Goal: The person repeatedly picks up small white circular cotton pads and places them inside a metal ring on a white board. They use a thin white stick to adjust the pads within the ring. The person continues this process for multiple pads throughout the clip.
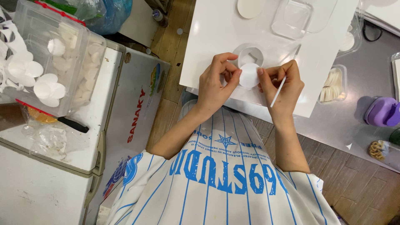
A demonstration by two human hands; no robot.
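Pinched between both grips — left hand [214, 85] at one edge of the white paper disc [249, 75], right hand [282, 85] at the other, with a thin white stick [278, 92] tucked under its closed fingers. Held just above the near edge of the white board [216, 29] on the worktop [354, 125], beside a clear round cup [250, 53]. Probably very light, thin, easily creased — best taken by the rim, gently.
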